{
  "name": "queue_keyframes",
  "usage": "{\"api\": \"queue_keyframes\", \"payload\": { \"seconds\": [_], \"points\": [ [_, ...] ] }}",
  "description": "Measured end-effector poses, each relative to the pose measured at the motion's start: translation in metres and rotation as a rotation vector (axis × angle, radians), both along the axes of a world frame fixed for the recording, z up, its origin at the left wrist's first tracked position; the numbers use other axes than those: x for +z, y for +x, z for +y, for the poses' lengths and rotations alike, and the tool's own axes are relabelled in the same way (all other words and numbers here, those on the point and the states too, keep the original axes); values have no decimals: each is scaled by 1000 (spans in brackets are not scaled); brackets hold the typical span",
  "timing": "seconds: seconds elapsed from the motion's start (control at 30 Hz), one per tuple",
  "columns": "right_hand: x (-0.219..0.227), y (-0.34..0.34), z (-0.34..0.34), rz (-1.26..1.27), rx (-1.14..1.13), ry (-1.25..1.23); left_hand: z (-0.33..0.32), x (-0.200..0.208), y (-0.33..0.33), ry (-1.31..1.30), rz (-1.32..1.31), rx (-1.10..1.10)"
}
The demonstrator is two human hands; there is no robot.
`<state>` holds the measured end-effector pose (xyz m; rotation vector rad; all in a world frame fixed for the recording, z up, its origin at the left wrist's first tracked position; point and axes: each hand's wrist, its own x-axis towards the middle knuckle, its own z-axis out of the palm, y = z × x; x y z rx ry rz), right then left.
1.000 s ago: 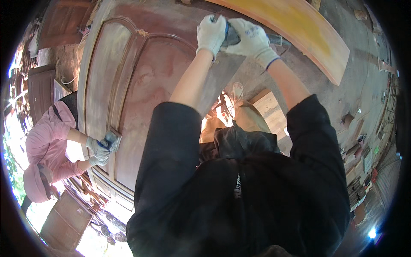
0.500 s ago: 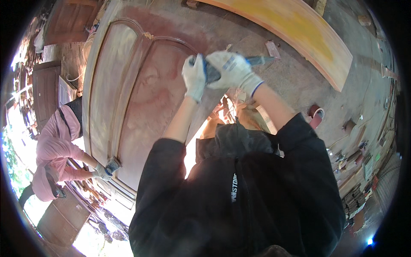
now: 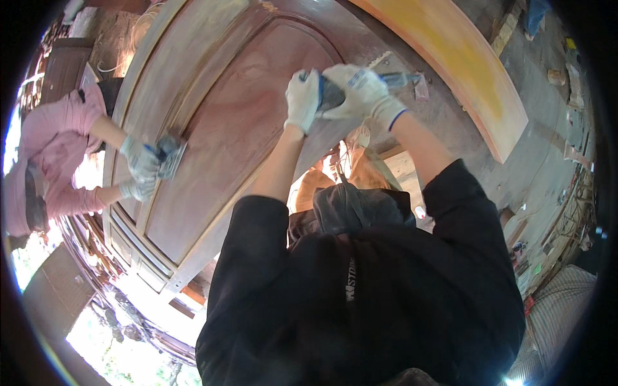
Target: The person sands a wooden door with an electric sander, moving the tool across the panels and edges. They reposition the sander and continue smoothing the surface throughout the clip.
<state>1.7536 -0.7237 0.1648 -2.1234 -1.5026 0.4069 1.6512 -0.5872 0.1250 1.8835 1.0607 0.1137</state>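
Note:
My left hand (image 3: 302, 100), in a white work glove, is closed on the left end of a dark grey object (image 3: 332, 95). Gripping the same object from the right is my right hand (image 3: 359, 93), gloved in white with a blue cuff edge. A long bluish-grey strip (image 3: 399, 80) sticks out to the right beyond that hand, maybe part of the same object. Blur and the gloves hide what kind it is. Both hands are held up over the near right edge of a large reddish-brown wooden door (image 3: 251, 96) with arched moulded panels.
At the left, a co-worker in pink (image 3: 64, 135) presses a sander (image 3: 170, 154) onto the door with gloved hands. A curved, yellow-stained wooden panel (image 3: 463, 58) lies at the upper right. Scraps and small items lie on the floor (image 3: 508, 180) at the right.
The view has shifted, and the door shows farther down. My hands keep hold of the dark grey object. The co-worker's sander has moved up the door, with both gloved hands near it.

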Motion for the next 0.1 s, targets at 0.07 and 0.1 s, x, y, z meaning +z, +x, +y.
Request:
{"api": "queue_keyframes", "payload": {
  "seconds": [0.07,0.1],
  "points": [
    [-2,-44,12,11,89,6,3,-9,-59,29,-40,109],
    [-5,-68,16,-4,133,17,7,-5,-67,30,-54,119]
  ]
}}
